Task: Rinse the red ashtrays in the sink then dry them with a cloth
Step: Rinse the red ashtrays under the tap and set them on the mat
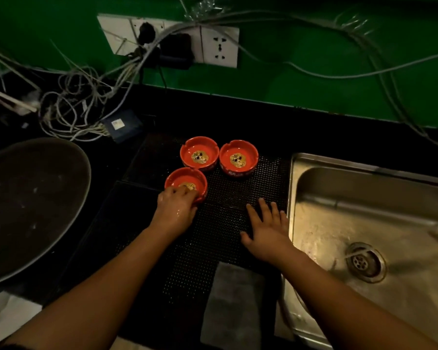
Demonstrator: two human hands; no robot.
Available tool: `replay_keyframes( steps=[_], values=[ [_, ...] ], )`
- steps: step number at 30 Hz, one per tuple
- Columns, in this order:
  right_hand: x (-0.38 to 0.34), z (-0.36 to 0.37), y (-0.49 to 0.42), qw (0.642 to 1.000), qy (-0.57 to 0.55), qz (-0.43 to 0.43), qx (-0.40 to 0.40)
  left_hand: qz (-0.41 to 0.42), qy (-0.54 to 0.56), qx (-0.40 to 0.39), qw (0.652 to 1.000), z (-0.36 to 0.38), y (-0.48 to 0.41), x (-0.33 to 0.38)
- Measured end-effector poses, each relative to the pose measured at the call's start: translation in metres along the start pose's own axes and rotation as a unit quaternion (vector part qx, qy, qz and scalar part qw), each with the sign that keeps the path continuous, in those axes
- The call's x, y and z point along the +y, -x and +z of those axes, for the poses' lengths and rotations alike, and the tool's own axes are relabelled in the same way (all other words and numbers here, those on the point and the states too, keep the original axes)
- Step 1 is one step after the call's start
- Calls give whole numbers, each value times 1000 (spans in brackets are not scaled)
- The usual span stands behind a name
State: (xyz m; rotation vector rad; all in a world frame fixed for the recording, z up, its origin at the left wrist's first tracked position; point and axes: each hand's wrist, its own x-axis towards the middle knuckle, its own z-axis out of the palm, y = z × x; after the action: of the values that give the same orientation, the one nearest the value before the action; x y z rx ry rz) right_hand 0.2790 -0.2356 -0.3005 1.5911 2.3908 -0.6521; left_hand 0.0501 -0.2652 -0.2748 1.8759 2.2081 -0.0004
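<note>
Near ashtray point(187, 178): stands at the front left of the black perforated mat point(225, 188), well apart from the sink point(339, 183).
Left hand point(176, 203): fingers are curled over the near rim and dip into the bowl, grasping it. The skin glistens as if wet.
Right hand point(267, 231): lies flat on the mat with fingers spread and holds nothing. It is probably bracing the body beside the sink rim.
Rear ashtrays: the left one point(199, 154) and the right one point(238, 157) stand side by side, almost touching, behind the gripped one.
Placement: the mat probably serves as a non-slip draining surface, with the trio grouped within reach of the basin.
Orientation: all three sit upright with their openings upward and the printed emblem in view. Each is round, so it has no long axis, and the notched rim alone marks direction.
Grey cloth point(234, 299): lies flat at the mat's front edge, untouched and likely set ready for drying.
Stage: whether the gripped ashtray is being lifted or set down cannot be told.
</note>
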Motion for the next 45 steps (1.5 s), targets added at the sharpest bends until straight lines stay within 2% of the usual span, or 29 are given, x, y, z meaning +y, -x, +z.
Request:
replay_keyframes(
  steps=[2,5,10,14,23,30,32,35,37,41,45],
  values=[
    [10,-8,1,998,-42,-28,22,-8,17,7,1000,-5,-4,15],
    [30,-35,12,982,-170,-61,61,16,93,12,995,-17,-15,52],
    [87,-96,36,964,-229,2,134,133,141,-6,981,-47,-38,148],
    [139,-159,58,962,-206,27,176,215,156,10,964,-84,-59,230],
    [230,-323,97,926,-160,36,340,336,146,127,922,-200,-97,384],
    [285,-397,76,896,-56,86,433,307,126,243,912,-266,-144,454],
    [297,-406,67,896,-22,119,427,243,99,232,937,-280,-164,466],
    [310,-408,52,905,-6,125,407,119,48,165,978,-289,-195,473],
    [313,-403,45,901,-11,122,416,78,41,129,988,-287,-213,472],
    [314,-392,43,889,-19,113,443,94,84,180,976,-279,-227,465],
    [307,-391,47,899,-62,105,420,110,93,220,965,-276,-215,452]
  ],
)
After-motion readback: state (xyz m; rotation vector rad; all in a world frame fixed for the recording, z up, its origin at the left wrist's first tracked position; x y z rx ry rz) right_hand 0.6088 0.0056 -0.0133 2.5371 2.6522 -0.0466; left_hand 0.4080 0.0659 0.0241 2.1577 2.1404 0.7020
